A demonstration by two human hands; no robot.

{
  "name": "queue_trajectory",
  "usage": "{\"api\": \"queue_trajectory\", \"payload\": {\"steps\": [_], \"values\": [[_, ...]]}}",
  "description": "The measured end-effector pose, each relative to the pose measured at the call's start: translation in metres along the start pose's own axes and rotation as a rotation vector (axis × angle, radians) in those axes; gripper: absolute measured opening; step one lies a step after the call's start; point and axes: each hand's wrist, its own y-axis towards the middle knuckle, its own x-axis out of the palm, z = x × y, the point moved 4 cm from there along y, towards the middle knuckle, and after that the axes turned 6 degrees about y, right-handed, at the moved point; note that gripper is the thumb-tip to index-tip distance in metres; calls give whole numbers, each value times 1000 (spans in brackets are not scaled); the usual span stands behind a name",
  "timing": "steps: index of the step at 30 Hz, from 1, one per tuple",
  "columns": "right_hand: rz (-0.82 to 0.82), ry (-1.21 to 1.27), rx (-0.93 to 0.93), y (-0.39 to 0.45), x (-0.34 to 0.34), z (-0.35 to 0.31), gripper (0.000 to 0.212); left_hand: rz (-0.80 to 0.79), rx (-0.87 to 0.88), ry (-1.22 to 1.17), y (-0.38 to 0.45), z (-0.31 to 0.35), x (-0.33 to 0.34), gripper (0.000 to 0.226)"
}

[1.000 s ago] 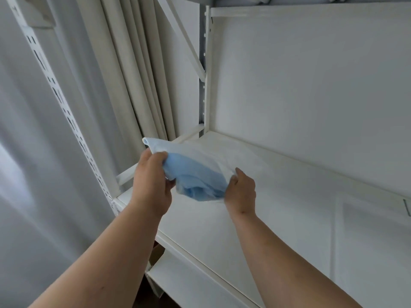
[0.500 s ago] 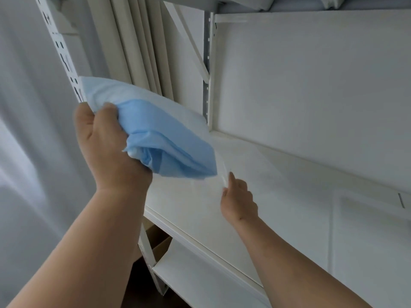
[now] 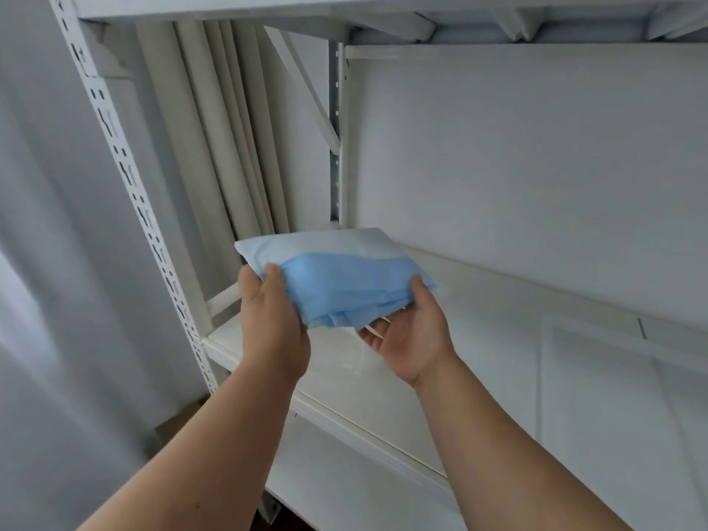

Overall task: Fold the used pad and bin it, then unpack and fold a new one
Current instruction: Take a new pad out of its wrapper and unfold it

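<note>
In the head view, the person is holding a folded blue pad (image 3: 344, 285) in the air just above the near left end of a white shelf (image 3: 479, 339), with both hands on it. The left hand (image 3: 274, 320) is gripping the pad's left edge, thumb curled over the top; the right hand (image 3: 410, 339) is cupping it from below, palm up, fingers curling round the right edge, so both grips are clamped on the pad. The pad is lying roughly flat, blue layers near, a paler sheet on the far side. Judging by this, the step in hand is likely the unpacking or handling of the new pad, though whether this is the used or the new one is hard to tell. The next move probably calls for parting the layers or wrapper without dropping the bundle. No bin is in view, and whether a clear wrapper is covering the pad is unclear.
</note>
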Motion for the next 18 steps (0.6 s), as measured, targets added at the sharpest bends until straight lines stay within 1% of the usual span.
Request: {"api": "queue_trajectory", "payload": {"steps": [1,2,3,4,5,7,9,10,12,14,15,18], "values": [[-10,3,-17,-3,2,-4,39,-66,-86,-83,-1,-10,2,19],[-9,-10,-47,-6,2,-8,32,-148,-166,-87,-2,-18,6,21],[13,-30,-85,-7,0,-12,28,-190,-189,-37,-5,-23,7,20],[53,-46,-123,-9,-4,-16,30,-226,-196,52,-8,-26,9,17],[120,-54,-172,-12,-10,-21,35,-274,-213,102,-10,-32,10,16],[288,-15,-261,-18,-24,-32,45,-372,-218,237,-13,-45,10,25],[431,3,-332,-24,-41,-42,46,-471,-197,444,-17,-62,7,35],[497,-16,-346,-27,-48,-45,44,-499,-173,554,-18,-70,5,33],[594,-82,-306,-32,-63,-48,44,-519,-101,780,-18,-82,4,24],[632,-171,-200,-37,-73,-46,38,-557,-29,984,-19,-91,5,11],[643,-229,-144,-40,-77,-44,33,-591,-13,1048,-20,-92,7,8],[665,-409,-30,-46,-83,-40,22,-668,-18,1083,-15,-109,5,26]]}}
